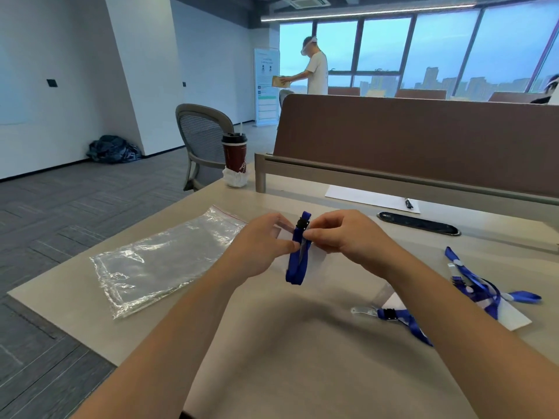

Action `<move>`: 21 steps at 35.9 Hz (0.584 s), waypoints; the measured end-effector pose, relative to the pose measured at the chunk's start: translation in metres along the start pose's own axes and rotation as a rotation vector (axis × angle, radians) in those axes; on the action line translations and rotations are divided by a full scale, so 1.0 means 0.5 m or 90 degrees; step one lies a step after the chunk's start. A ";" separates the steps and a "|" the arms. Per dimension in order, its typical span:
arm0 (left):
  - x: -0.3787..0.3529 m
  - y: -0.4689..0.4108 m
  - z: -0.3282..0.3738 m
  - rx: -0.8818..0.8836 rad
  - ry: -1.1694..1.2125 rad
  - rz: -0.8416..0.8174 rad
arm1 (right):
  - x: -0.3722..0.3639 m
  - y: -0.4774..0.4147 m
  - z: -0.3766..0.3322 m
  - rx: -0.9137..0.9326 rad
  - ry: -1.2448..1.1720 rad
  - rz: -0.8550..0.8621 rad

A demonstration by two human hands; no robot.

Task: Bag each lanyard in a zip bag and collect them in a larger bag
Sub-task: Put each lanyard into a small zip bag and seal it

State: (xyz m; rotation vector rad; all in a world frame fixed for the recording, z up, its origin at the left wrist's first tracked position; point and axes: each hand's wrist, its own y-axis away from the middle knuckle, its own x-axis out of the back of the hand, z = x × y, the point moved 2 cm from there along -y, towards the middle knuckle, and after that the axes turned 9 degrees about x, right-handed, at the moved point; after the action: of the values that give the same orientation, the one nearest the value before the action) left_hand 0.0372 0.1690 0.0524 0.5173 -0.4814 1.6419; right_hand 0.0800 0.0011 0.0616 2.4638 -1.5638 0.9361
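Small zip bag (282, 234): nearly lost behind both hands, outline faint, mouth not discernible. Folded lanyard (298, 258): its middle covered by fingertips; clip end blurred. Loose lanyards (481, 290) at the right: tangled, count uncertain. Tabletop (272, 343): cut by the lower edge. Both forearms run out of frame.

Open-plan office, upper floor. Evidence: pale bench (90, 300) in the lower half of the frame, backed by a brown partition screen (423, 140) at centre right; mesh-backed swivel chair (202, 137) at centre left; grey carpet tiles (75, 201) at left; full-height windows (438, 52) across the upper right, with city towers beyond; ceiling air-conditioning cassette (305, 0) at top centre; standing banner (266, 86) by the windows; lidded takeaway cup (234, 152), sheet of paper (369, 198) and pen (409, 203) on the bench.
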 end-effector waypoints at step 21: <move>0.096 -0.007 -0.083 0.108 0.008 0.149 | -0.104 -0.091 -0.021 0.038 0.099 0.044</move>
State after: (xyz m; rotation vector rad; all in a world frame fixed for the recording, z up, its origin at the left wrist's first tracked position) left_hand 0.0328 0.2323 0.0468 0.5927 -0.4062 1.9209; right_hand 0.0981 0.0682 0.0541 2.3237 -1.6007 1.1701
